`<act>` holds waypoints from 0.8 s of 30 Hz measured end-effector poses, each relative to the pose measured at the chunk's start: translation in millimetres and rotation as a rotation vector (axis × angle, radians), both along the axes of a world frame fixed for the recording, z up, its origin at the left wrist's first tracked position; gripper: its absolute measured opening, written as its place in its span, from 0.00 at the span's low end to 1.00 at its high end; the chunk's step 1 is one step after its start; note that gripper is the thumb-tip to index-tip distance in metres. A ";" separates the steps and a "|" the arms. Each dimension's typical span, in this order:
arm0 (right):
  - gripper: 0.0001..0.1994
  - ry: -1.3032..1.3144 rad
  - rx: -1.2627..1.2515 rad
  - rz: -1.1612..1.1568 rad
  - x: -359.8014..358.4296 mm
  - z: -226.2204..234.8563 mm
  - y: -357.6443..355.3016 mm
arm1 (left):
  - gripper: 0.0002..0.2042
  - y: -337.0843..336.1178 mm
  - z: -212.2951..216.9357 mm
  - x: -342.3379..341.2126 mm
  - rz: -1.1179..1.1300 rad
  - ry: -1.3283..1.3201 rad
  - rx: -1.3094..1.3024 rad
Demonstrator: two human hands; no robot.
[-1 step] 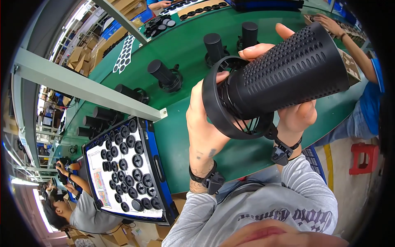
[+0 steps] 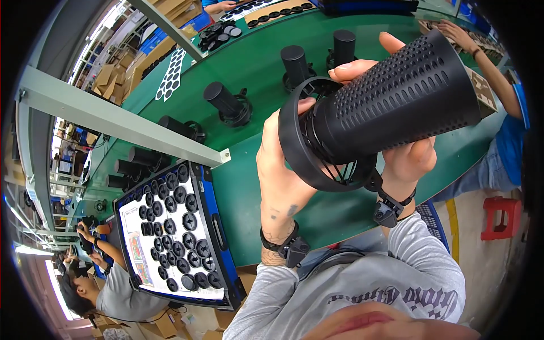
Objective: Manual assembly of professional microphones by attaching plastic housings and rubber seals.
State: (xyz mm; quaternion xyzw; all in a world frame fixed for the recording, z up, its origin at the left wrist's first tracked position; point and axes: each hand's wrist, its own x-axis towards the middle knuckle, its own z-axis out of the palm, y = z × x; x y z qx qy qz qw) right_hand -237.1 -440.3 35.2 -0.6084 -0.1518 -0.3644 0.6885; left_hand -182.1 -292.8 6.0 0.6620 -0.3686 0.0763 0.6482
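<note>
A large black microphone [image 2: 396, 96] with a dotted grille lies tilted in my two hands, its wide end toward the upper right. A round black shock mount [image 2: 292, 144] with elastic cords rings its narrower end. My left hand [image 2: 286, 170] is closed round the shock mount, some of its fingers hidden behind the ring. My right hand [image 2: 411, 158] grips the body from behind and below; its fingers are partly covered by the grille. Both hands are above the green bench [image 2: 238, 192].
More microphones in mounts [image 2: 224, 102] stand along the green conveyor. A blue-edged tray [image 2: 218, 238] at left holds many round black parts on paper. A pale metal beam [image 2: 124, 122] crosses the left side. Co-workers' arms [image 2: 504, 85] show at right and left. A red stool [image 2: 501, 218] stands at right.
</note>
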 end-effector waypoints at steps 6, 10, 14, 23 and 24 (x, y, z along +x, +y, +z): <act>0.58 0.008 0.046 -0.054 0.2 2.5 2.0 | 0.39 2.1 -5.3 2.5 0.024 -0.089 -0.037; 0.58 -0.062 0.020 -0.018 1.0 -1.5 -8.8 | 0.36 3.6 -14.2 9.5 0.190 -0.383 -0.038; 0.53 -0.083 0.233 -0.010 -1.8 -8.7 -10.5 | 0.32 7.8 -4.9 13.7 0.364 -0.661 0.130; 0.26 -0.034 1.139 0.947 34.6 -22.7 -17.1 | 0.24 -10.8 -1.4 -13.9 0.256 -0.869 0.007; 0.26 -0.027 1.159 0.946 37.1 -22.5 -13.6 | 0.24 -8.6 -1.2 -14.0 0.278 -0.865 0.022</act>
